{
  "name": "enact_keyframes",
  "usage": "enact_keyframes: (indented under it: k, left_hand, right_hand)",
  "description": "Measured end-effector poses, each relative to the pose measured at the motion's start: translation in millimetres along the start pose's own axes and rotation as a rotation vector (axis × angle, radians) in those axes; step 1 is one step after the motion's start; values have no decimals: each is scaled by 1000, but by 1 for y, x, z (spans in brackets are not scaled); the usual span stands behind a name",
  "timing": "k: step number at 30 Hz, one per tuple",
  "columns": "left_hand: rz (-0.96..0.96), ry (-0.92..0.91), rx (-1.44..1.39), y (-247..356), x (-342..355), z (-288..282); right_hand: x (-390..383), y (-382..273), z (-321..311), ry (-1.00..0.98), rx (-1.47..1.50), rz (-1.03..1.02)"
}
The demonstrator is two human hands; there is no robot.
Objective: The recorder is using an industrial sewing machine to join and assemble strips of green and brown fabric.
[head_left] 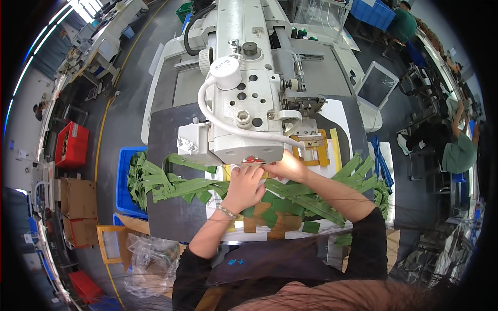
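In front of the white sewing machine head (244,103), my two hands are close together. My left hand (245,185), with a bracelet at the wrist, has its fingers bent and drawn together over the work; whatever they grip is hidden. Beside it, my right hand (287,168) reaches in under the machine's front edge, fingers closed, their tips partly covered. Green webbing strips (181,187) run in from the left up to my hands. More green strips (306,196) lie beneath my right forearm. Short green and brown pieces (275,220) are spread along the near edge.
A blue bin (122,181) full of green strips stands at the left. A yellow clamp frame (324,150) sits right of the machine head. Beyond are a tilted screen (377,85), a red crate (71,145), cardboard boxes (79,199) and a seated person (459,153) on the right.
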State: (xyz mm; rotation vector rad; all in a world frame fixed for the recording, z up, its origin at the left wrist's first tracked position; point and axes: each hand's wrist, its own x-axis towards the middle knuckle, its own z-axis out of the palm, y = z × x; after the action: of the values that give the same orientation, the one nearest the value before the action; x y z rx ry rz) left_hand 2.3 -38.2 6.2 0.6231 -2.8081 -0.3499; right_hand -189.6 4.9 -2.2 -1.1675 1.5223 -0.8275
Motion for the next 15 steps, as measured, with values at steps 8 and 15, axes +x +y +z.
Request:
enact_keyframes:
  k: [8, 15]
  left_hand:
    - [-40, -72, -484, -24, -22, -12]
    - [-21, 10, -386, -33, -25, -10]
  right_hand:
    - [-20, 20, -21, 162, -741, -881]
    - [-26, 14, -34, 47, -875, -974]
